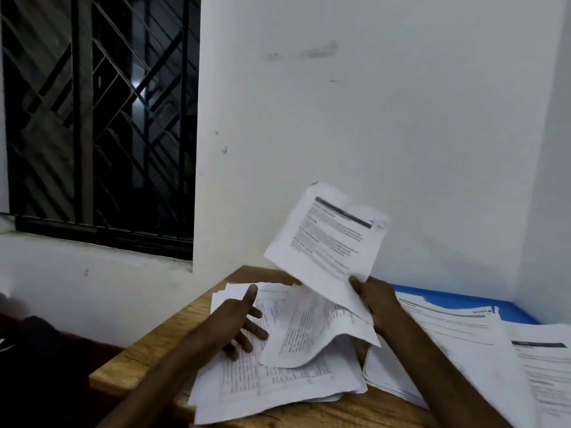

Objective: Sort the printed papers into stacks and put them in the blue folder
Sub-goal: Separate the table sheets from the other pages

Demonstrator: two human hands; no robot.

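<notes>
- Left hand [244, 322]: fingers straight and spread, thumb up, palm down on the loose pile [278, 381] of printed papers. It grips nothing.
- Right hand [375, 301]: clamped on the lower corner of the lifted sheets [327, 239], thumb on top. The top sheet is tilted up towards the wall [370, 103]. A lower sheet droops and curls down onto the pile.
- The hands are apart, with the drooping sheet between them.
- Loose pile: ragged and fanned, edges not squared. Its near-left corner reaches the near-left edge of the wooden table [148, 350]; can't tell whether it overhangs.
- Blue folder [457, 299]: flat at the back right of the table, tucked into the wall corner. Only its far strip shows.
- Sorted stack [457, 350]: lies on the folder, just right of the right hand. Another printed sheet [547, 375] overlaps it at the far right.
- Bare wood shows along the left side of the table and as a thin strip at the near edge.
- Barred window [99, 118] at upper left, well clear of the table.
- Dark, blurred object [37, 366] low on the left, beyond the table edge.
</notes>
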